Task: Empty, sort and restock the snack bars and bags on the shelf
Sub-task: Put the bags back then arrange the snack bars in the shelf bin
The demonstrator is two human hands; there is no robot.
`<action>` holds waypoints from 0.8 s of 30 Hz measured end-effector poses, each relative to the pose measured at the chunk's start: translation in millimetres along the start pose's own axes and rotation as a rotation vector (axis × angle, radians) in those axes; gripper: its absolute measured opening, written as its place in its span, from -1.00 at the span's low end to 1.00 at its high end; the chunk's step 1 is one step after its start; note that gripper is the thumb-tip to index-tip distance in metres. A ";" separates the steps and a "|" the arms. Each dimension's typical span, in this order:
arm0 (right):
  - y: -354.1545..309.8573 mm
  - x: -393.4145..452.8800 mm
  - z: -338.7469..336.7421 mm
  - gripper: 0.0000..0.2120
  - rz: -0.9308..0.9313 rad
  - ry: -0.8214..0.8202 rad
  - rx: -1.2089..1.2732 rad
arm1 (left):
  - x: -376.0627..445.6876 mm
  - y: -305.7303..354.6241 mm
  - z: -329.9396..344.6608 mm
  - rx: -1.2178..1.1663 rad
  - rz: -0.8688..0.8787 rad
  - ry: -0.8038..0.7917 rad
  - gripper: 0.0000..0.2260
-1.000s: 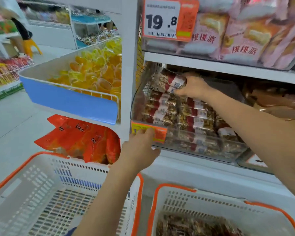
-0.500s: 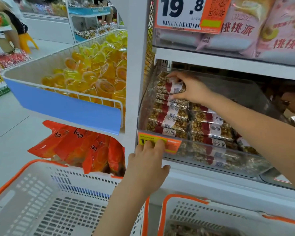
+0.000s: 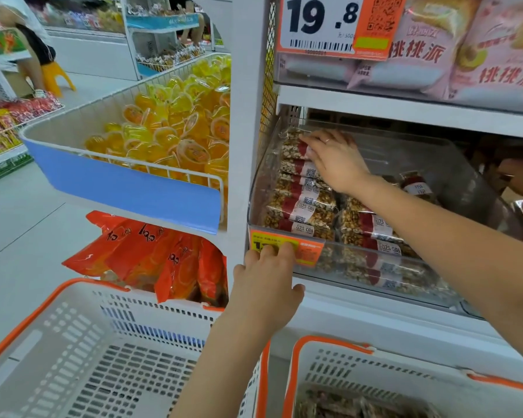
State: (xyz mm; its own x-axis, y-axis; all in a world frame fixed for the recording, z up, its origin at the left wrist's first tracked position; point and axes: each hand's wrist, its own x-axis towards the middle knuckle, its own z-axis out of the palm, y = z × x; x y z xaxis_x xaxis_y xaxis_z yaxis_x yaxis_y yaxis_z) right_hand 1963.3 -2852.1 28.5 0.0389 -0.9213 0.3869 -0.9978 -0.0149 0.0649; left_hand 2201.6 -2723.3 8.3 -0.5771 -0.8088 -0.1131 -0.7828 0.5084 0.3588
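A: A shop aisle with a pale tiled floor; white metal shelving on the right carries a clear plastic bin tilted toward the aisle.

B: And the goods?

A: Clear-wrapped nut bars with red labels lie stacked in rows inside it, filling the left and front; the back right looks bare.

B: The hands?

A: The right hand reaches over the stack, fingers bent onto the rearmost bar at the back left corner, touching or pinching its end. The left hand rests its fingertips on the bin's orange price tag, thumb spread below, steadying the front.

B: How best to seat it?

A: I'd press the bar flat, label up, parallel with its neighbours.

B: Anything in the way?

A: The upper shelf edge hangs low overhead. Two white baskets with orange rims stand below: the left basket looks empty, the right basket holds more bars.
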 end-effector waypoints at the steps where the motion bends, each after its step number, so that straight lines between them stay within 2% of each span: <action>1: -0.5 0.1 -0.9 -0.59 0.008 -0.001 0.008 | 0.3 0.9 -0.2 0.000 -0.003 -0.003 -0.66; 10: 2.6 -10.7 -13.4 -0.42 0.015 -0.008 0.027 | -2.0 10.0 -5.5 0.051 -0.027 -0.041 -0.61; 14: -0.7 -13.0 -16.0 -0.52 0.020 0.010 0.111 | -8.6 15.0 -7.3 0.060 -0.022 -0.034 -0.59; 17: -6.0 -9.0 -20.9 -0.58 0.108 0.012 0.172 | -11.0 18.5 -7.2 0.063 -0.012 -0.031 -0.57; 24: -10.0 -8.3 -21.3 -0.56 0.158 0.004 0.179 | -10.6 19.6 -8.3 0.076 -0.013 -0.028 -0.56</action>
State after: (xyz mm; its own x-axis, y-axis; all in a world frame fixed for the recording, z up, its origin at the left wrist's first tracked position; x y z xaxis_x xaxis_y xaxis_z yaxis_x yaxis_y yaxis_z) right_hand 1974.1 -2836.1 44.2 -0.1183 -0.9162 0.3828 -0.9852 0.0602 -0.1604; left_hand 2194.3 -2707.2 24.2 -0.5725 -0.8073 -0.1432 -0.8048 0.5199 0.2863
